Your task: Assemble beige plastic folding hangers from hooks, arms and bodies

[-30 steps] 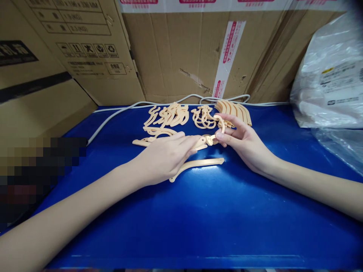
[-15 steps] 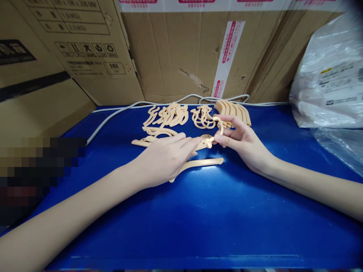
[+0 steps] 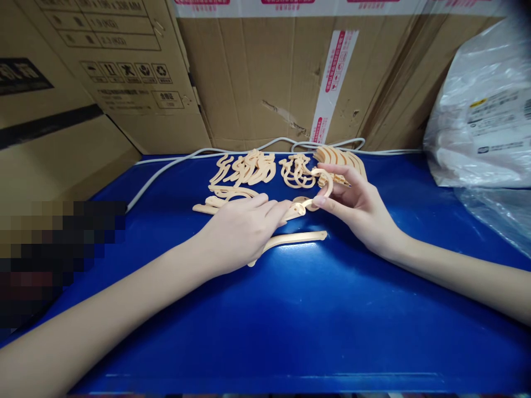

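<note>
My right hand [image 3: 357,202] pinches a beige plastic hanger hook [image 3: 329,185] between thumb and fingertips. The hook's lower end meets the holed tip of a beige hanger arm [image 3: 296,211]. Over that arm lies my left hand [image 3: 244,229], fingers pressed together and closed on it, hiding most of its length. Whether hook and arm are joined I cannot tell. A single curved arm [image 3: 298,237] rests on the blue table just below my left fingers. Behind my left hand lie several hanger pieces [image 3: 224,193], partly covered by it.
Along the back of the blue table [image 3: 290,331] are piles of S-shaped pieces [image 3: 251,167], loose hooks [image 3: 296,171] and stacked curved arms [image 3: 342,155]. A white cable [image 3: 199,152] runs behind them. Cardboard boxes [image 3: 257,72] wall the back and left; a plastic bag [image 3: 477,121] sits at right.
My right hand has shifted slightly right and turned the hook, its lower end now against the arm's tip. My left hand has barely moved.
</note>
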A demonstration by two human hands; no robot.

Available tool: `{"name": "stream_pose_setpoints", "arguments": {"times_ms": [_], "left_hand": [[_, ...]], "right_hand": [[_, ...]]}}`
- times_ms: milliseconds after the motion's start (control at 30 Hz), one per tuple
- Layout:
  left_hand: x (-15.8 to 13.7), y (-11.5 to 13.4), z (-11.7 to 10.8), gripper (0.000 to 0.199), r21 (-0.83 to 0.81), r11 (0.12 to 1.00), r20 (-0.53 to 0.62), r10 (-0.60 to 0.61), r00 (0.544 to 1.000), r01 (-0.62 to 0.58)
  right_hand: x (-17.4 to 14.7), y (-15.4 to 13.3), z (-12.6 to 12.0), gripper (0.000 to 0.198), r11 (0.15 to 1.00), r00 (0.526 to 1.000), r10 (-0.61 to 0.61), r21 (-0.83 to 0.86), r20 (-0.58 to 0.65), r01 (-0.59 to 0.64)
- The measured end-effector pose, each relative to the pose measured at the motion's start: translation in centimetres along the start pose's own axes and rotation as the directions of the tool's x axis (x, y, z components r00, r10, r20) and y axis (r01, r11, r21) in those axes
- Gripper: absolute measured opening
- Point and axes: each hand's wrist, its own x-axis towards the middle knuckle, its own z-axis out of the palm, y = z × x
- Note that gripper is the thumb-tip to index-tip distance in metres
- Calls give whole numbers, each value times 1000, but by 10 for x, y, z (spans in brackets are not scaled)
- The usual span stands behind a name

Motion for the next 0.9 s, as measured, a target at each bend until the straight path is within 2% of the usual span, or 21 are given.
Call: {"name": "stream_pose_setpoints", "arguments": {"times_ms": [267,600,900], "left_hand": [[0,1,-2,37,73,997,7,25,1000,-26],[0,2,-2,42,75,997,63,6,998,-11],[1,3,-2,39,64,998,21,28,999,-30]], "right_hand": [[-1,-1,-1,49,992,998,-55,-110,15,56],[-2,-4,0,46,994,998,-46,-100,45,51],[-3,-3,0,44,988,995,-62,-137,79,73]]}}
